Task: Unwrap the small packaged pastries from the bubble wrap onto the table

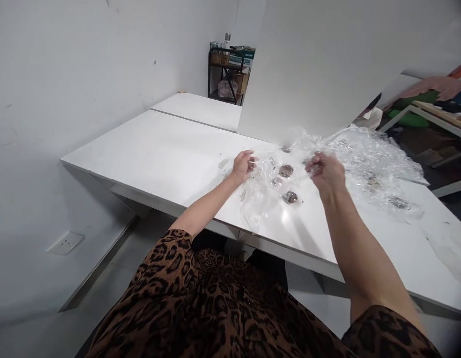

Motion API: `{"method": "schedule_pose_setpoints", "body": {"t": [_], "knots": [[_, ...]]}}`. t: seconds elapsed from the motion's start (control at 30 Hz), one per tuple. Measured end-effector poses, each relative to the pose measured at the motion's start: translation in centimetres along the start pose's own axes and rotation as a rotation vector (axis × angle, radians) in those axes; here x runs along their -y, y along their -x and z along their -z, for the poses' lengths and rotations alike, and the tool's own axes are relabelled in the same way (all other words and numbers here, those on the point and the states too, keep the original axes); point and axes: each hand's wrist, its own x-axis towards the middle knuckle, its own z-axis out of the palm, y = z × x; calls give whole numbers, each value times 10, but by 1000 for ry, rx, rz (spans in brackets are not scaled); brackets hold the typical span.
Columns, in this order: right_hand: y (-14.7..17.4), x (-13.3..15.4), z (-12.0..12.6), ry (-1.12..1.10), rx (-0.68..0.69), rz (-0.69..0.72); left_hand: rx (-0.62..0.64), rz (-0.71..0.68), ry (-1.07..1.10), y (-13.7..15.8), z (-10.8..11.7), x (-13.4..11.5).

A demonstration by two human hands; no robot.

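My left hand [244, 166] is over the white table with its fingers curled at the left edge of crinkled clear plastic bags [258, 199]. A bit of the film appears to be pinched in it. To the right, my right hand [330, 173] is closed on clear plastic, its fingertips partly hidden and slightly blurred. Between the hands lie small round dark brown items wrapped in clear film, one in the middle [286, 170] and another nearer me [290, 197]. What exactly they are I cannot make out.
A larger heap of clear plastic bags [372, 154] spreads to the right, with more dark pieces among it. Behind the white table [151, 144] rises a tall white panel [308, 64]. A black shelf rack [226, 74] stands at the back, and a cloth-laden table [431, 109] at far right.
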Motion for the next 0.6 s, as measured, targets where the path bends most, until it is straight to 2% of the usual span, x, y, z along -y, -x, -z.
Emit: {"method": "schedule_pose_setpoints", "body": {"t": [0.07,0.13,0.2,0.27,0.3,0.37,0.43,0.47,0.5,0.6], "knots": [[-2,17,1,-122,-69,39,-95,32,-73,-9,12,-5],[-2,28,-4,-167,-43,46,-131,34,-135,-13,18,-6],[0,32,-12,-132,1,14,-187,-48,-190,-8,16,-2],[2,31,-22,-61,17,-2,-237,-208,-232,6,9,3],[4,29,-27,-21,13,5,-206,-303,-250,16,3,6],[7,26,-39,67,14,4,-8,-461,-304,36,-9,14],[13,24,-50,146,56,-31,245,-532,-410,53,-22,23],[16,24,-56,176,93,-49,333,-533,-468,58,-27,28],[19,24,-61,198,132,-60,379,-514,-517,61,-32,32],[25,31,-70,218,164,-28,401,-447,-555,57,-38,42]]}}
